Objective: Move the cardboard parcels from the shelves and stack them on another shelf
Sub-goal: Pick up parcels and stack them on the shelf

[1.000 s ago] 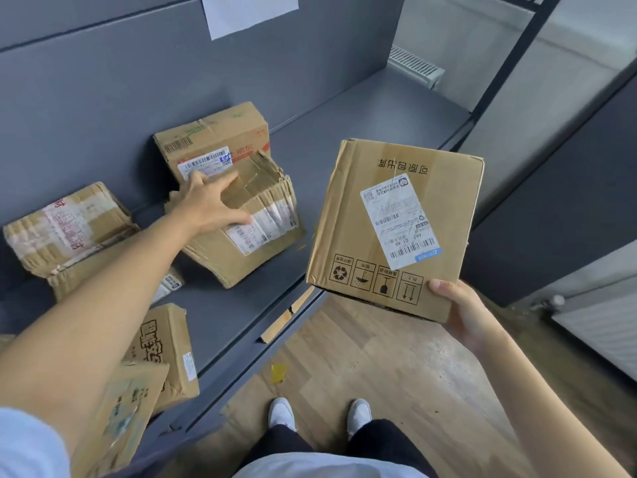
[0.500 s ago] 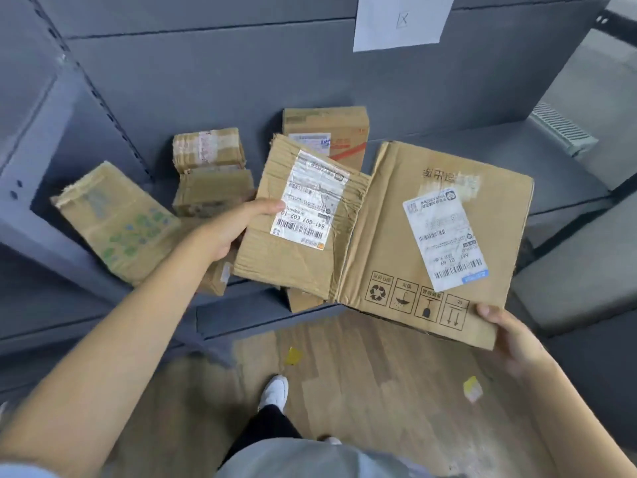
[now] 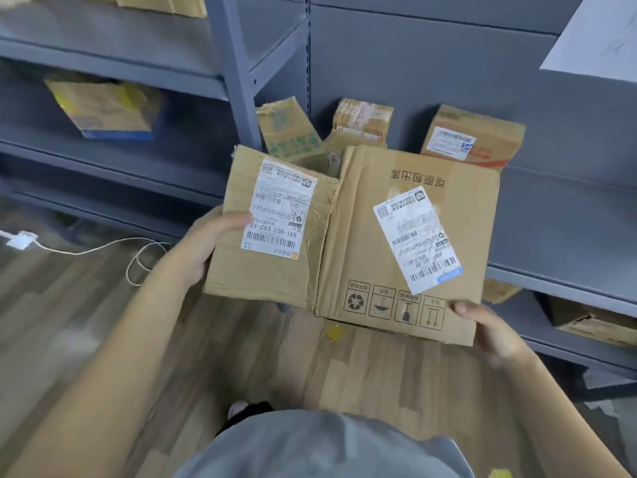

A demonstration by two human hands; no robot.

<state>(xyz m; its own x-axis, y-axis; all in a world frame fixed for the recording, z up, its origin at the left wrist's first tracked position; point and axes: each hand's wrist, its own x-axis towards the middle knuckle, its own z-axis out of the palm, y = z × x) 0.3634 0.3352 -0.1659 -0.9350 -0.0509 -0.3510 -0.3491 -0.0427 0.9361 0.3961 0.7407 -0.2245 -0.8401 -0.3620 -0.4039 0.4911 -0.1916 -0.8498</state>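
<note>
So nearest the camera is a grey shirt (image 3: 310,446) and the wood floor (image 3: 69,339), which has loads of open room on the left apart from a white cable (image 3: 103,248) snaking across it. Both hands are busy: the left hand (image 3: 203,250) grips the crumpled parcel (image 3: 272,229) by its left edge, thumb on top, and the right hand (image 3: 489,331) pinches the bigger parcel (image 3: 406,243) at its near right corner. The two boxes sit side by side over the floor, inner edges touching, just off the shelf lip. Behind them, three more parcels lean at the back of the grey shelf (image 3: 558,222): a green-printed one (image 3: 289,132), a taped one (image 3: 362,122) and a red-striped one (image 3: 472,138). The shelf's right stretch looks bare. Further left, a blurry yellow box (image 3: 103,108) sits on another rack.
</note>
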